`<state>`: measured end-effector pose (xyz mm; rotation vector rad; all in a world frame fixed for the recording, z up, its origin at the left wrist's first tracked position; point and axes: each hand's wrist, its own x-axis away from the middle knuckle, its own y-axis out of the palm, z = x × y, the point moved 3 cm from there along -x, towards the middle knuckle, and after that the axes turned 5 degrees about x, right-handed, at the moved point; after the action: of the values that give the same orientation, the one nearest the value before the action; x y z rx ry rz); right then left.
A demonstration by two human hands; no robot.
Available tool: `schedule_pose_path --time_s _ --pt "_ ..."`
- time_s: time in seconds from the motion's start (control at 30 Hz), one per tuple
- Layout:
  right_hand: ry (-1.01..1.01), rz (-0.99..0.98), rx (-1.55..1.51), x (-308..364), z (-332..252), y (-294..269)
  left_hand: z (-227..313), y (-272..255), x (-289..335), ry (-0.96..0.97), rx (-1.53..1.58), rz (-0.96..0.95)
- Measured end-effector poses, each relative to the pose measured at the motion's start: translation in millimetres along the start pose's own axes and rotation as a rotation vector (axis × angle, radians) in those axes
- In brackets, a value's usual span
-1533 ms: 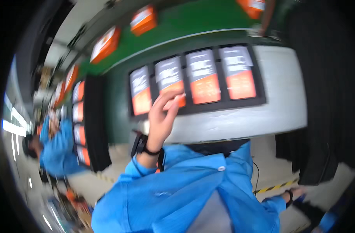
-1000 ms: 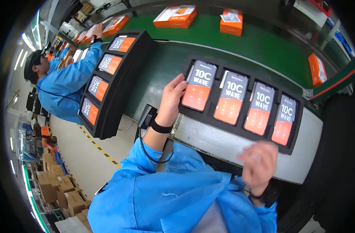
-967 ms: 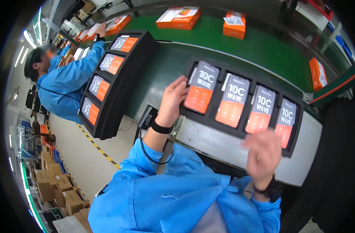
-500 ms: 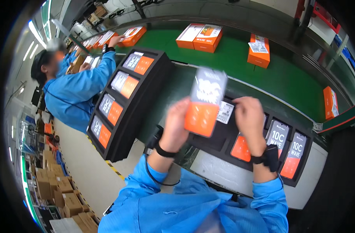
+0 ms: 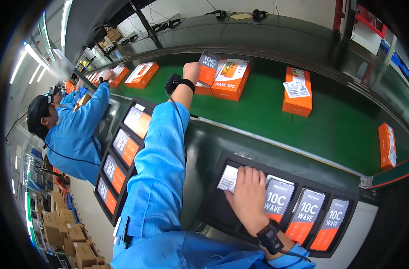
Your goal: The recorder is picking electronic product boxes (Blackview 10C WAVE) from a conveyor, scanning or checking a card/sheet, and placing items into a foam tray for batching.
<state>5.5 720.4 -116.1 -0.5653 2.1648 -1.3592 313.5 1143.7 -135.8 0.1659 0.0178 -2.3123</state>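
My left hand (image 5: 191, 72) is stretched out over the green belt, gripping a flat phone (image 5: 209, 67) with a grey and orange front. The phone is held tilted above an open orange and white box (image 5: 204, 89), covering part of it. Closer to me, my right hand (image 5: 249, 197) rests at the left part of a black foam tray (image 5: 218, 210). Its fingers are bent together over a white printed label (image 5: 228, 178), with the thumb at the label's lower edge. Several similar phones (image 5: 308, 208) lie in the tray's slots to the right of this hand.
A second black tray of phones (image 5: 126, 147) stands at the left, partly behind my left sleeve. Along the belt (image 5: 258, 121) sit more orange boxes (image 5: 297, 101). A co-worker in blue (image 5: 74, 130) works at the far left. Cardboard boxes (image 5: 56, 228) are stacked on the floor.
My left hand has carried the phone forward from above the near tray to the open box on the belt. My right hand has come down over the label.
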Motion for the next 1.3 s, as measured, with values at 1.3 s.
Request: schedule_pose_path --time_s 1.3 --pt "-0.119 0.077 -0.165 14 -3 15 60 165 202 0.843 -0.944 -0.387"
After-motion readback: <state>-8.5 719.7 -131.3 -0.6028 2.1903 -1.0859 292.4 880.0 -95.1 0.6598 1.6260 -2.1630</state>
